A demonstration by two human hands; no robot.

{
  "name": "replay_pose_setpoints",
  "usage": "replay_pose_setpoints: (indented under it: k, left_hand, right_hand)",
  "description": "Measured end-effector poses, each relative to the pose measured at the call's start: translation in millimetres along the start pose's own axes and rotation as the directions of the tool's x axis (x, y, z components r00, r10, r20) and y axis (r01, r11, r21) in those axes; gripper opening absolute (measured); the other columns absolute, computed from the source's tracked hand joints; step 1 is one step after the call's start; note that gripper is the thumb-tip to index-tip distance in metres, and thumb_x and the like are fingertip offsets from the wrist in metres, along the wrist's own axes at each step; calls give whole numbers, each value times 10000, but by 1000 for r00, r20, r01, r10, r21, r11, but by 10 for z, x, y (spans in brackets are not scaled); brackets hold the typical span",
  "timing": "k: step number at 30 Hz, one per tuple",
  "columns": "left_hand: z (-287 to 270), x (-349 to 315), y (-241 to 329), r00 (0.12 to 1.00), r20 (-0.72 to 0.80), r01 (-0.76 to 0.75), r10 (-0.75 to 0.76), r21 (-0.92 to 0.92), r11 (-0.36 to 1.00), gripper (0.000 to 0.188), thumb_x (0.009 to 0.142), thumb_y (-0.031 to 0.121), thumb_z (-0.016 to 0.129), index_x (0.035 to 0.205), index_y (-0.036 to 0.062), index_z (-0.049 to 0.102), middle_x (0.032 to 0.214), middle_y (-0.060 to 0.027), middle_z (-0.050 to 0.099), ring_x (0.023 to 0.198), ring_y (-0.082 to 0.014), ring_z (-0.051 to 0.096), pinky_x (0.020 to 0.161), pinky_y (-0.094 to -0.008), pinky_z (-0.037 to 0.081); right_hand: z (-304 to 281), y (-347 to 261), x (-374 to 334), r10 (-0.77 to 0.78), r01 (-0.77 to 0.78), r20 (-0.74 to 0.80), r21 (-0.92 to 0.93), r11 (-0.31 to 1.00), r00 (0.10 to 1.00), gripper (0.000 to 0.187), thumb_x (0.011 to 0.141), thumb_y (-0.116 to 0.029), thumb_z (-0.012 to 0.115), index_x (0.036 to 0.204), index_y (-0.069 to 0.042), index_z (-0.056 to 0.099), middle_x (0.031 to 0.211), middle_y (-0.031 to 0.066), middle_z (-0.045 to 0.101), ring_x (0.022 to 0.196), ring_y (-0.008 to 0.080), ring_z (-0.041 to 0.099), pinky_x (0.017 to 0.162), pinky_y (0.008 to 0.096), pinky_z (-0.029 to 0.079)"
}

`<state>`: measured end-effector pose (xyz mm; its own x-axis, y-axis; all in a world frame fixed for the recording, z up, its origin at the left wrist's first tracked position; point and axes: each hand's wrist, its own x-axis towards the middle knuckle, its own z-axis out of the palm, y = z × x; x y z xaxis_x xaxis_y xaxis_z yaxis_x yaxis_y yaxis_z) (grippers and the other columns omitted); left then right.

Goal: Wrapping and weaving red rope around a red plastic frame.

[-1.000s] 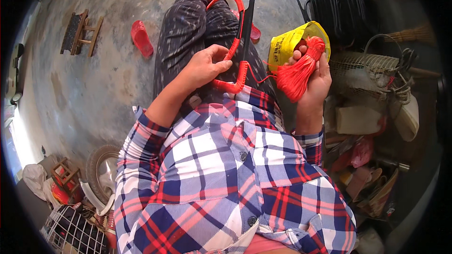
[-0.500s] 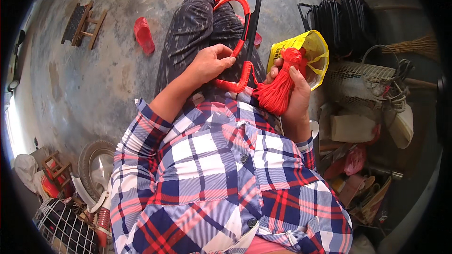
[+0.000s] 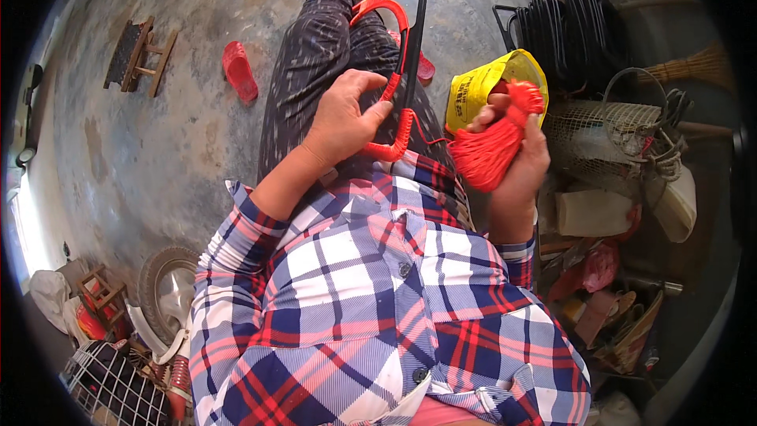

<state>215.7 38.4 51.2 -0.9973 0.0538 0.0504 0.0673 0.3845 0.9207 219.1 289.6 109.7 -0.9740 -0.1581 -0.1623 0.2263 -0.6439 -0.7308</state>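
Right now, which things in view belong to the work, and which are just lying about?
In the work:
black frame, partly red-wrapped
red cord bundle
probably the yellow container

Lying about, it seems:
red slippers
wooden stool
wheel
straw broom

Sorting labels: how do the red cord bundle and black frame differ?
The red cord bundle is a flared bunch of strands; the black frame is a long, open-centred shape. The bundle is all red; the frame is black with red wrapping. The bundle sits in the right hand; the frame is at the left hand. Both show red.
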Motion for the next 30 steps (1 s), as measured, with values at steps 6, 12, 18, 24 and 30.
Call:
replay_pose_setpoints:
  k: [6,12,18,24,30]
  left_hand:
    - [50,-42,188,981,45,-195,190,152,969,576,775,209,741,1265,5,517,1268,-196,523,1187,-354,514,1044,-390,385]
    - [35,-86,388,926,96,-378,366,294,878,720,695,206,758,1326,8,472,1394,-210,425,1306,-399,394,1094,-448,323]
    - [213,-40,498,887,269,-461,375,477,748,434,651,194,749,1031,23,625,1446,-203,386,1377,-392,314,1102,-478,290]
    - [224,18,517,912,171,-409,373,296,863,153,756,49,678,865,29,573,1299,-182,534,1312,-340,409,1066,-431,336]
    - [56,172,518,987,126,155,-96,-641,752,48,952,86,566,909,67,570,1028,-40,611,847,-101,567,811,-242,446]
  right_hand:
    - [-229,-327,77,-142,136,73,85,987,987,490,981,-397,459,1202,33,538,1006,135,607,939,228,582,903,365,465]
    - [-324,-234,74,-120,134,-129,101,986,984,470,981,-321,451,1259,53,513,1110,146,604,1059,253,570,1006,387,429]
    - [-235,-173,58,-83,88,-36,171,981,996,439,971,-274,450,1239,65,526,1111,140,606,1051,247,578,1004,374,430]
    - [-239,-192,36,-11,1,87,119,993,996,430,963,-273,472,1246,46,528,1091,146,607,991,242,591,908,374,474]
    - [-201,-113,-46,54,3,167,-325,946,984,429,851,-230,591,1179,46,576,1096,123,604,1044,221,586,934,341,465]
